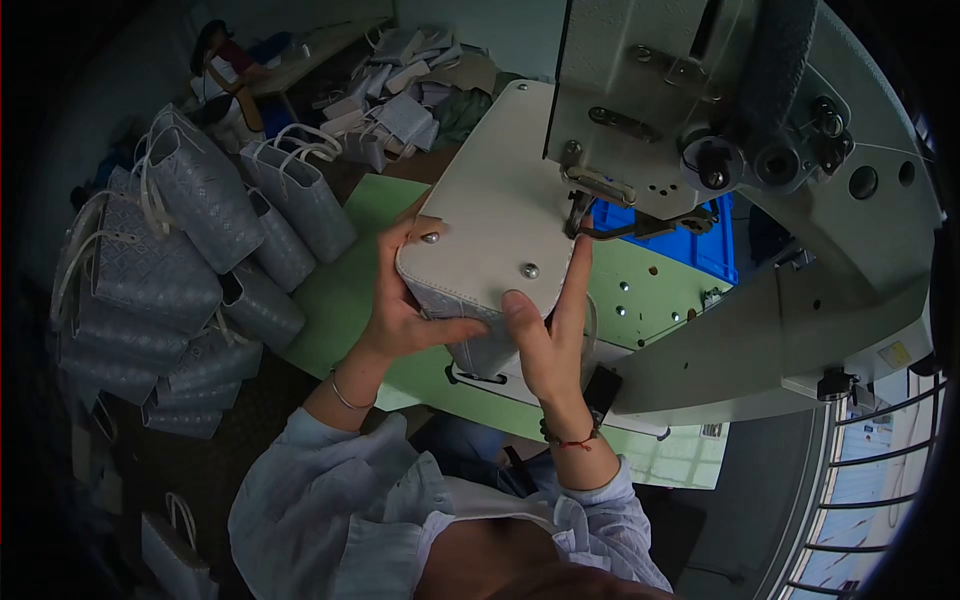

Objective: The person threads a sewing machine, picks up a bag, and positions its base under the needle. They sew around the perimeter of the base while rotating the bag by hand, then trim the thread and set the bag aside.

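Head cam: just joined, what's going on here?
A person is at a sewing machine, holding a grey patterned handbag upside down, its pale, studded base facing up. The left hand grips the near left corner; the right hand holds the right side, index finger extended close to the presser foot. The bag's edge is at the stitching area, but whether the needle is moving can't be told. More grey handbags are piled to the left of the green table.

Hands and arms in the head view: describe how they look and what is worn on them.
Both hands are gloveless. The left hand has a thin silvery bangle at its wrist; the right hand has dark beads and a red cord. Loose, pale blue sleeves leave both wrists uncovered.
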Motion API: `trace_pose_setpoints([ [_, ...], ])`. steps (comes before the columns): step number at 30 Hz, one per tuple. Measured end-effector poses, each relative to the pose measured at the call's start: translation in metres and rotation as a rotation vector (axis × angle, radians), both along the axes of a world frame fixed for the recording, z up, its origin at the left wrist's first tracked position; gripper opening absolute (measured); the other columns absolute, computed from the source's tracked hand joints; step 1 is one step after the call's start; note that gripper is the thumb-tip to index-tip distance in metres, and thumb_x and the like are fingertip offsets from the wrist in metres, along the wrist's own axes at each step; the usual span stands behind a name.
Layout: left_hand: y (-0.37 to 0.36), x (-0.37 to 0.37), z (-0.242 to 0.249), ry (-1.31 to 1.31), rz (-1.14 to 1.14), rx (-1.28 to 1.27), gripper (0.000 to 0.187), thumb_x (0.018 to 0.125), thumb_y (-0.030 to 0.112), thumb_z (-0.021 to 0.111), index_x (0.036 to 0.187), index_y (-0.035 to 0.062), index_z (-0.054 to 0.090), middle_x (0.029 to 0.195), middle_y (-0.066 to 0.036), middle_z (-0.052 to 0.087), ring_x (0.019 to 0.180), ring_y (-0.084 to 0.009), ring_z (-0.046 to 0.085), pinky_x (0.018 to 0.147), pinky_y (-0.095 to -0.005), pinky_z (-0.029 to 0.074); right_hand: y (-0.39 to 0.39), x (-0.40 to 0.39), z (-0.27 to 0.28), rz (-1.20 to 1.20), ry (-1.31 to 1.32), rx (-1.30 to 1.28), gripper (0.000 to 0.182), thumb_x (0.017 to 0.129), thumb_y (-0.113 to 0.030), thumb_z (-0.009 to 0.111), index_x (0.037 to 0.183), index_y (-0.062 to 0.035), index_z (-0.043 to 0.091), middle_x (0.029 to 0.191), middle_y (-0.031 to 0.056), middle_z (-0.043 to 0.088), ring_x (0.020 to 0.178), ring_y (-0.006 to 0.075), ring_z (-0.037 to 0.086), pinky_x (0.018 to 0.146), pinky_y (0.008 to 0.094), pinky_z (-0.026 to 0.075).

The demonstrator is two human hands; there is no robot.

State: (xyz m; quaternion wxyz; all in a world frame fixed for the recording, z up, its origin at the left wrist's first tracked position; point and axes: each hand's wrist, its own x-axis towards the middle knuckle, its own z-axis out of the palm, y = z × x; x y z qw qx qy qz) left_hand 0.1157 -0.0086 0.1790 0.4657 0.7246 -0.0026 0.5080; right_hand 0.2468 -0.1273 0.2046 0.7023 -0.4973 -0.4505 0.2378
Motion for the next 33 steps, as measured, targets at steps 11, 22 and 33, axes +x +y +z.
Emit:
trace_pose_setpoints([
  [11, 0.011, 0.016, 0.000, -0.005, -0.009, -0.084, 0.094, 0.061, 0.017, 0.092, 0.134, 0.0069, 0.034, 0.130, -0.012, 0.040, 0.119, -0.0224, 0.046, 0.100, -0.0373, 0.042, 0.031, 0.001, -0.012, -0.245, -0.010, 0.114, 0.113, 0.068, -0.025, 0.082, 0.150, 0.0067, 0.012, 0.133, 0.0246, 0.045, 0.118, 0.0307, 0.053, 0.098, 0.0378, 0.045],
  [22, 0.015, 0.026, 0.008, 0.041, -0.006, -0.106, 0.092, 0.062, 0.016, 0.090, 0.135, 0.0077, 0.033, 0.130, -0.010, 0.040, 0.122, -0.0220, 0.046, 0.102, -0.0392, 0.042, 0.043, 0.015, -0.015, -0.207, -0.029, 0.186, 0.098, 0.077, -0.023, 0.078, 0.151, 0.0029, 0.019, 0.125, 0.0183, 0.055, 0.109, 0.0233, 0.057, 0.094, 0.0345, 0.048],
  [33, 0.063, 0.023, 0.100, 0.657, 0.047, 0.542, 0.090, 0.061, 0.033, 0.089, 0.137, 0.0081, 0.048, 0.151, -0.017, 0.029, 0.140, -0.0337, 0.031, 0.110, -0.0501, 0.031, 0.048, 0.020, -0.002, -0.190, 0.068, 0.216, 0.064, 0.069, -0.019, 0.081, 0.120, 0.0025, 0.048, 0.107, 0.0148, 0.062, 0.095, 0.0221, 0.062, 0.084, 0.0338, 0.051],
])
